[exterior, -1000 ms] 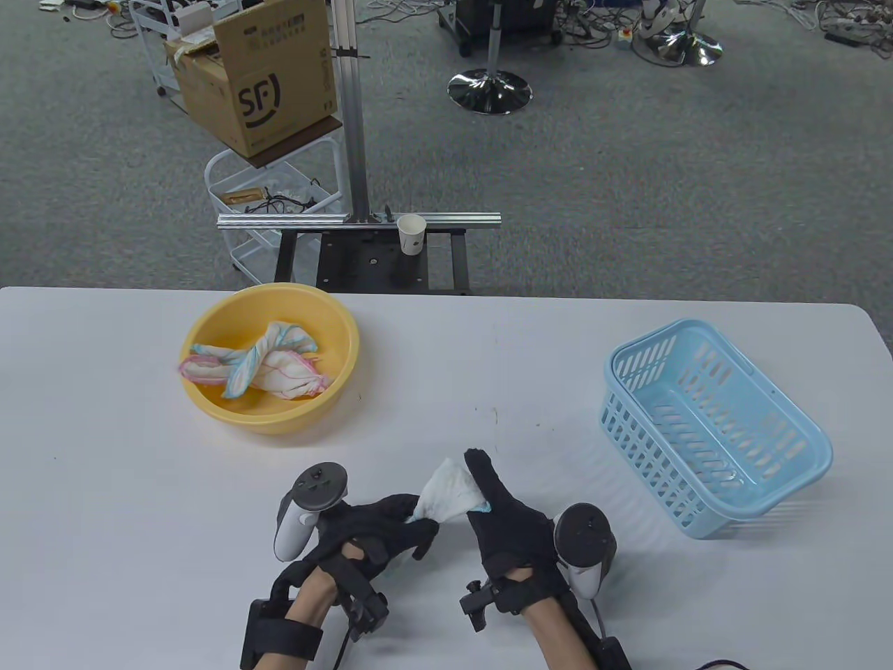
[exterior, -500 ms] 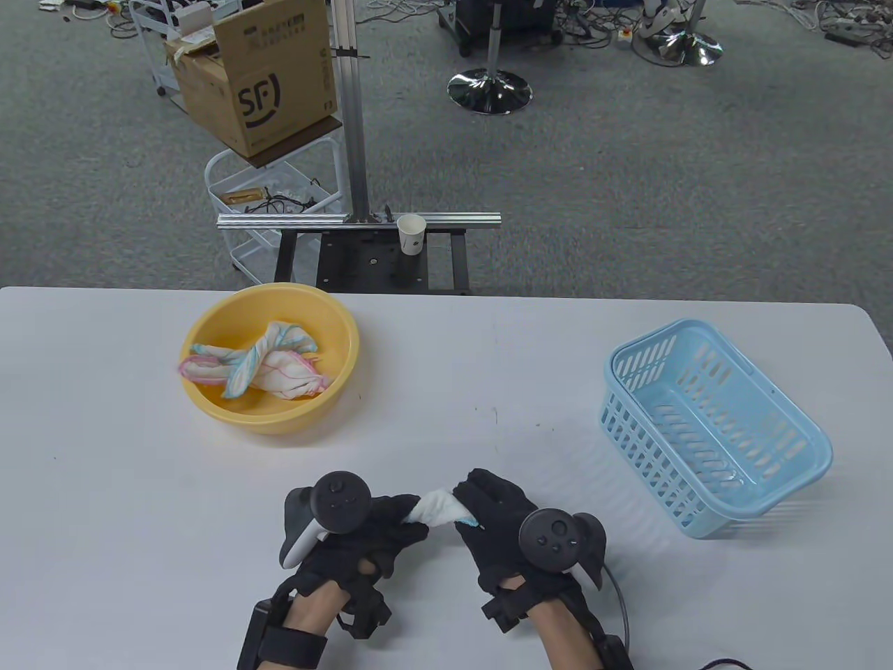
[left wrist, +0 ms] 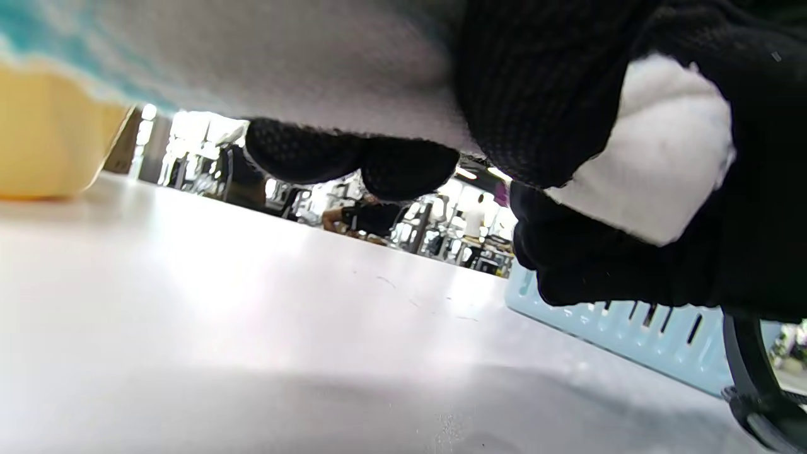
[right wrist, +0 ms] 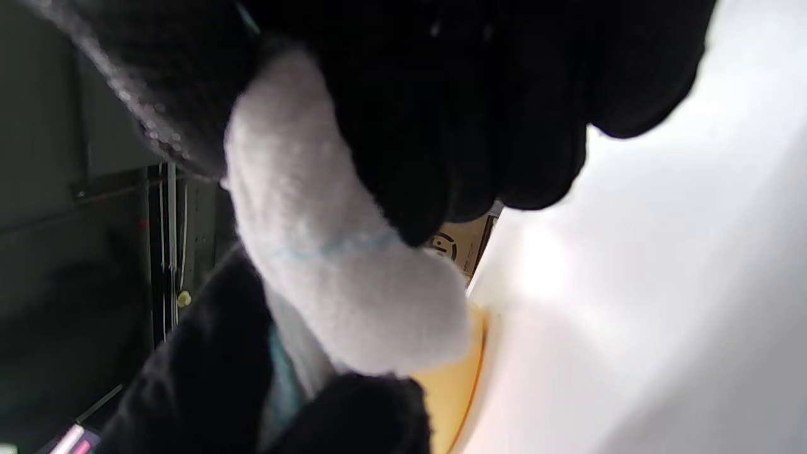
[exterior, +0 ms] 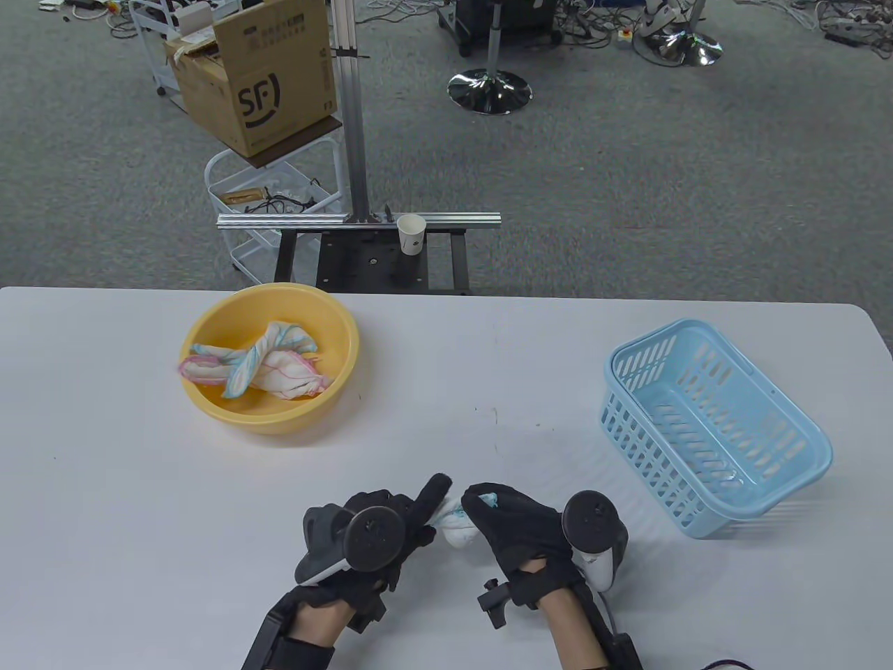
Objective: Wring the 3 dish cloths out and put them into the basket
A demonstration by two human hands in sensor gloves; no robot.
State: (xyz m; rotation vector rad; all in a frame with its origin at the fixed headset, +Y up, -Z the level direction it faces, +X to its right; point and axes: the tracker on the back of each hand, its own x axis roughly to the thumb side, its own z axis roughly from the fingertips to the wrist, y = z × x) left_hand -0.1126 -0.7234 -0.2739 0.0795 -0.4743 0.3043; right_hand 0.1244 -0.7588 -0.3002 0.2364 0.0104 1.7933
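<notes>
A white dish cloth with a blue edge (exterior: 455, 522) is twisted into a tight roll between both hands at the table's front middle. My left hand (exterior: 401, 520) grips its left end. My right hand (exterior: 502, 527) grips its right end, fingers curled round it. The same dish cloth (right wrist: 328, 246) bulges out of my right fist in the right wrist view, and the dish cloth (left wrist: 662, 151) shows white between black fingers in the left wrist view. Two more dish cloths (exterior: 258, 359), twisted, pink- and blue-edged, lie in the yellow bowl (exterior: 209, 412). The light blue basket (exterior: 788, 502) stands at the right.
The white table (exterior: 139, 502) stretches to both sides of my hands. Beyond its far edge stand a metal frame with a paper cup (exterior: 411, 234), a wire cart and a cardboard box (exterior: 258, 77).
Both hands have turned against each other and drawn closer and nearer to me. The cloth between them has shrunk from a loose fan to a short tight twist.
</notes>
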